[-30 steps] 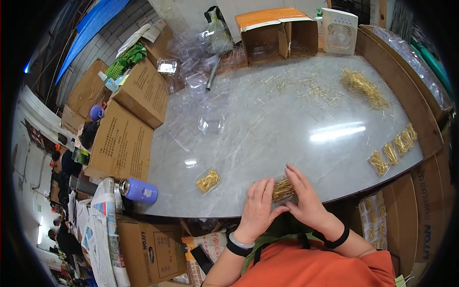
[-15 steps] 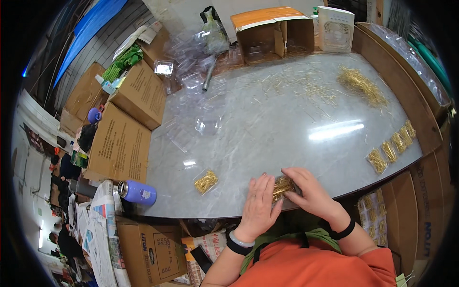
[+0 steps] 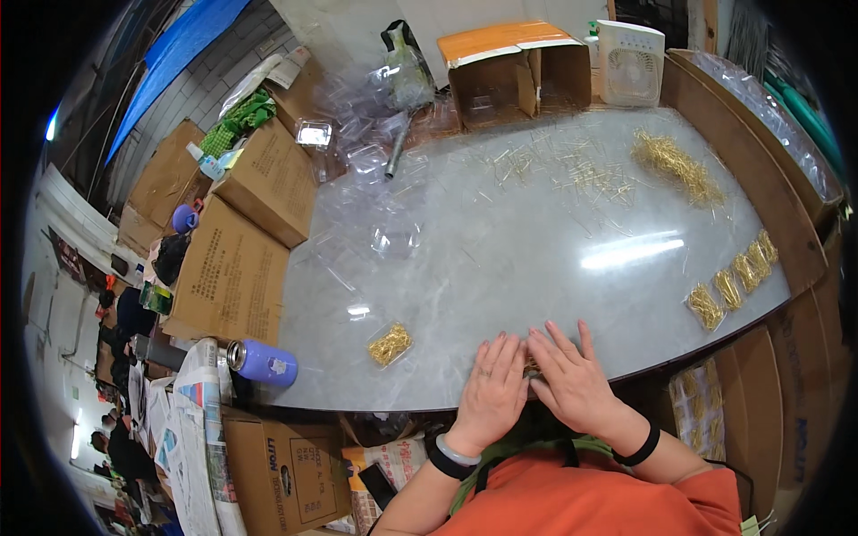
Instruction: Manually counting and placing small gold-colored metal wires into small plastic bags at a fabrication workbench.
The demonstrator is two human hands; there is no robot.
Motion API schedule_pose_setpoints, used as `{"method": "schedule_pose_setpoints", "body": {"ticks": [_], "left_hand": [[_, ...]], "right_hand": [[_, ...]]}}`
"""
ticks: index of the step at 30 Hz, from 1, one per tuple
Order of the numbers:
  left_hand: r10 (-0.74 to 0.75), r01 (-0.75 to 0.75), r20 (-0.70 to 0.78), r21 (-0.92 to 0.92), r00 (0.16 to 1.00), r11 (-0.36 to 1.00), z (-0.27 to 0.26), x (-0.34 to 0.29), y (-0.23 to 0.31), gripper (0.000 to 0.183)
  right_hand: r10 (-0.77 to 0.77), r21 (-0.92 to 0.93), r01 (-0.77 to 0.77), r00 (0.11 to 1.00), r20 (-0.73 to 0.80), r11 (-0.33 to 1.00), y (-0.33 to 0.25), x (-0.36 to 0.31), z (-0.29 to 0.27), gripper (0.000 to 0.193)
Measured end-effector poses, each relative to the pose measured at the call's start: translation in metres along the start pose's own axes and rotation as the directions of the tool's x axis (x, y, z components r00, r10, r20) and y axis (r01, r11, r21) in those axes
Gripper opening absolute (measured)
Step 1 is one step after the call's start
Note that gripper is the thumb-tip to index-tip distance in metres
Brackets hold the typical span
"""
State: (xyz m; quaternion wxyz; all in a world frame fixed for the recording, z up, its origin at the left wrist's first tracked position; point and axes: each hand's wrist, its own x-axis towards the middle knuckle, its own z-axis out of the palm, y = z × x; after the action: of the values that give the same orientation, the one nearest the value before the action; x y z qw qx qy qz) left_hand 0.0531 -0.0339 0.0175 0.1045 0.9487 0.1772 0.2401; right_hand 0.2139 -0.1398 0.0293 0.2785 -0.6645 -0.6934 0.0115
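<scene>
Head view: grey marbled worktop [image 3: 536, 232], glossy, with a bright streak of lamp glare right of centre. At the far edge, an open brown box [image 3: 514, 67] with an orange flap, a white fan [image 3: 630, 62] beside it, and a heap of clear plastic trays [image 3: 375, 161] spilling toward the middle. Loose gold pins [image 3: 572, 170] scattered thinly over the far half; a thicker gold pile [image 3: 675, 165] toward the far right. Along the right edge, a row of filled packs [image 3: 737, 272], gold showing through clear plastic. Left of the worktop, stacked cartons [image 3: 228, 268]; at the near left corner, a purple bottle [image 3: 259, 362] lying on its side. One small pack [image 3: 390, 344] of gold pins alone near the front edge, well apart from the hands.

At the near edge, left hand [image 3: 492, 393] and right hand [image 3: 572, 384] laid flat side by side, fingers stretched and slightly spread, pressing down. Between them, a bundle [image 3: 533, 366] of gold pins, mostly covered; only a sliver of gold visible in the gap between the forefingers. Shape and wrapping of the bundle hidden by the palms. Dark bands on both wrists, orange sleeves below.
</scene>
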Motion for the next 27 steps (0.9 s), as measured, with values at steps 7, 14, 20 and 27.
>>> {"method": "schedule_pose_setpoints", "body": {"ticks": [7, 14, 20, 27], "left_hand": [[-0.098, 0.097, 0.027, 0.053, 0.995, 0.994, -0.014, -0.014, -0.014, 0.049], [-0.319, 0.319, -0.070, 0.397, 0.945, 0.860, -0.044, -0.045, -0.050, 0.048], [-0.424, 0.416, -0.034, 0.286, 0.905, 0.863, -0.060, -0.051, -0.068, 0.047], [-0.438, 0.431, 0.004, 0.174, 0.899, 0.885, -0.066, -0.056, -0.082, 0.051]], "right_hand": [[-0.071, 0.142, 0.037, 0.967, 0.244, 0.989, 0.003, 0.022, -0.018, 0.073], [-0.103, 0.020, 0.102, 0.942, 0.320, 0.995, 0.075, 0.159, -0.024, 0.074], [0.365, -0.287, -0.288, 0.891, 0.269, 0.914, 0.159, 0.295, 0.025, 0.085], [0.518, -0.382, -0.394, 0.798, 0.309, 0.836, 0.195, 0.345, 0.047, 0.085]]}}
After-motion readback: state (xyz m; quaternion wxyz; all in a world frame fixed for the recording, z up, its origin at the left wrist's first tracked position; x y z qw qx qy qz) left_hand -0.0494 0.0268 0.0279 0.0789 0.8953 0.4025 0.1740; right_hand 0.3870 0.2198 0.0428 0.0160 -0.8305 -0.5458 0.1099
